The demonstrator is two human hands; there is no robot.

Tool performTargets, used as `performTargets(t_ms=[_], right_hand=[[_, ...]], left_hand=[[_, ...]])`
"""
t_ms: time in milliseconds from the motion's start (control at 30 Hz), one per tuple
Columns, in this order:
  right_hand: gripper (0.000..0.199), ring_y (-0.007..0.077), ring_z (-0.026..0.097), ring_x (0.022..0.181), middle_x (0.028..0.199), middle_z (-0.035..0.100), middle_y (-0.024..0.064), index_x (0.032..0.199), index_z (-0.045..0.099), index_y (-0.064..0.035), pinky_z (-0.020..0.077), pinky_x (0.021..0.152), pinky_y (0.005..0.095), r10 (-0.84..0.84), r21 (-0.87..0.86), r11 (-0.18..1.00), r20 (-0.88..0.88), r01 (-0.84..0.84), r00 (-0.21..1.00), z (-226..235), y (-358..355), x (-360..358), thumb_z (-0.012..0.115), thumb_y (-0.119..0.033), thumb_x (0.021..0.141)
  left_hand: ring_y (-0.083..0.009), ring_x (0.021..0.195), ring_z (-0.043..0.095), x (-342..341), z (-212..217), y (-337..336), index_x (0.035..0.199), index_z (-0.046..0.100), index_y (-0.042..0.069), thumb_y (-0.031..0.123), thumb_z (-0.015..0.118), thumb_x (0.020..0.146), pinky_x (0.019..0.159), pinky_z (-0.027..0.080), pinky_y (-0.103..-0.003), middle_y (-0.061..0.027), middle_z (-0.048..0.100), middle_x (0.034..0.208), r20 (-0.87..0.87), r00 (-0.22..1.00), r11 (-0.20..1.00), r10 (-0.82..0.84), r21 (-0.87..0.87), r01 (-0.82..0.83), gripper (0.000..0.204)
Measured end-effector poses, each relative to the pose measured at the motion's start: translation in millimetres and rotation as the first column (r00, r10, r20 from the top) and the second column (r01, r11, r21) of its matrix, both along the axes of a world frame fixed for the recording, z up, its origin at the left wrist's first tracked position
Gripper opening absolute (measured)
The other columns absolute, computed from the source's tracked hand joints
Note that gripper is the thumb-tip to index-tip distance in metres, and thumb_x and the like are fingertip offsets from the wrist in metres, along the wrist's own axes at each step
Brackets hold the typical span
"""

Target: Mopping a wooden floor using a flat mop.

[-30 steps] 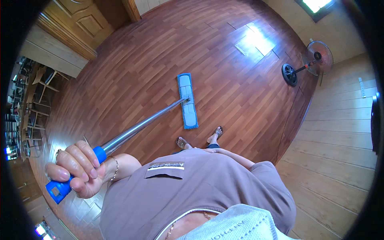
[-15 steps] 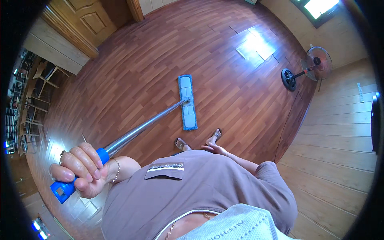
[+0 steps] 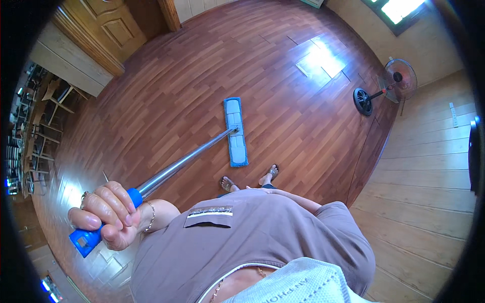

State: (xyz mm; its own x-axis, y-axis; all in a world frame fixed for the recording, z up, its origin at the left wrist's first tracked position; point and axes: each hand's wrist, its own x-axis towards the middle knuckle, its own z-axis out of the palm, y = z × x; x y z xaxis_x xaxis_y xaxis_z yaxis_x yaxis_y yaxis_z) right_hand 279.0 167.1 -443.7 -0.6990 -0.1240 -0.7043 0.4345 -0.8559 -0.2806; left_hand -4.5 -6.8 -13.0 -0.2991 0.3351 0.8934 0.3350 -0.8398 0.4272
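Observation:
A flat mop point(image 3: 233, 118) with a blue fringed pad lies on the wooden floor ahead of my feet. Its shiny metal pole point(image 3: 182, 163) slants up to the left. My left hand point(image 3: 110, 211) is wrapped round the blue grip at the pole's upper end; the grip's square tip point(image 3: 84, 243) sticks out below my fist. On the other side, my right forearm point(image 3: 298, 200) reaches down in front of my body. The hand at its end is mostly hidden behind my shirt, so its fingers do not show.
My sandalled feet point(image 3: 270, 174) stand just behind the pad. A standing fan point(image 3: 399, 78) is at the far right, by a pale panelled wall point(image 3: 424, 187). Wooden chairs point(image 3: 59, 103) line the left side, and a wooden door point(image 3: 115, 31) is at the far left.
My left hand and the grip have shifted slightly right. The mop pad has come a little nearer my feet. My right hand has drawn back behind my shirt.

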Motion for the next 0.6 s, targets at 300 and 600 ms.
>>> performTargets(t_ms=[300, 600], right_hand=[[0.059, 0.0210, 0.052, 0.119, 0.131, 0.054, 0.0106, 0.134, 0.046, -0.0020, 0.0352, 0.105, 0.0337, 0.043, -0.059, 0.997, 0.059, -0.039, 0.997, 16, 26, 7, 0.048, -0.045, 0.095], [0.047, 0.0202, 0.062, 0.101, 0.110, 0.067, 0.0089, 0.117, 0.061, -0.0006, 0.0453, 0.092, 0.0331, 0.370, 0.264, 0.904, -0.093, -0.335, 0.924, 28, 91, 18, 0.053, -0.040, 0.093]], left_hand=[[-0.0065, 0.050, 0.050, 5, 7, 4, 0.095, 0.048, 0.010, 0.018, 0.066, 0.088, 0.051, 0.043, -0.021, 0.0020, 0.050, 0.062, 0.016, 1.000, 0.998, 0.025, 0.051, -0.026, 0.021], [-0.0048, 0.049, 0.046, 37, 32, 22, 0.093, 0.050, 0.009, 0.014, 0.066, 0.087, 0.048, 0.039, -0.021, 0.0039, 0.047, 0.060, 0.055, 0.997, 0.996, 0.058, 0.058, -0.061, 0.018]])
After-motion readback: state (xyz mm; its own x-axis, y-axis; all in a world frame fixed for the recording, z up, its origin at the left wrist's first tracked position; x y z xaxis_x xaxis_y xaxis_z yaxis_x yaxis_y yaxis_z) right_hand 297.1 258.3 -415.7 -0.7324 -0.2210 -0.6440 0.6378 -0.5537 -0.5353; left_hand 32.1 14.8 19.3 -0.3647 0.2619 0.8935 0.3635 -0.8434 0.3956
